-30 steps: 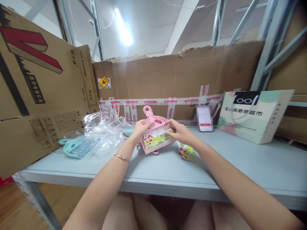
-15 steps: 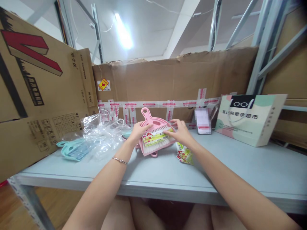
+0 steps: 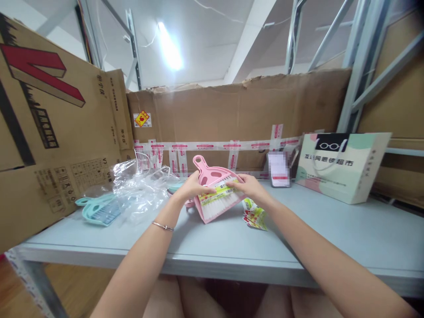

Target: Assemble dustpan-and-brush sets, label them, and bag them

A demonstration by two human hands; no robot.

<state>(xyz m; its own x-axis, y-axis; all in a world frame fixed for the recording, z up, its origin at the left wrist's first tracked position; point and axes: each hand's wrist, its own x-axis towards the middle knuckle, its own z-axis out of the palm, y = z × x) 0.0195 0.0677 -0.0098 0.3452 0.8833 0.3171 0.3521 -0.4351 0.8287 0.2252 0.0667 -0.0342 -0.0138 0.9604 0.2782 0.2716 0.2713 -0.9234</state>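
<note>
A pink dustpan [image 3: 215, 171] is tilted up above the table, its handle pointing up and to the left. Nested in it is a brush with white bristles [image 3: 217, 211], and a yellow-green printed label [image 3: 220, 193] lies across them. My left hand [image 3: 191, 187] grips the left edge, thumb on the label. On the opposite edge my right hand [image 3: 250, 187] is closed, thumb over the label's right end. A small stack of similar labels [image 3: 254, 215] rests on the table below my right hand. Behind my left hand, another pink piece [image 3: 190, 203] is mostly hidden.
A teal dustpan and brush [image 3: 101, 208] lies at the left, partly under clear plastic bags [image 3: 142, 185]. Another teal piece [image 3: 175, 186] shows behind my left wrist. A phone [image 3: 279, 170] and a paper bag [image 3: 338, 168] stand at the right. Cardboard [image 3: 205, 115] walls the back.
The dustpan has turned slightly and its lower edge has come down a little. My left thumb has moved onto the label, and my right fingers have closed around the right edge.
</note>
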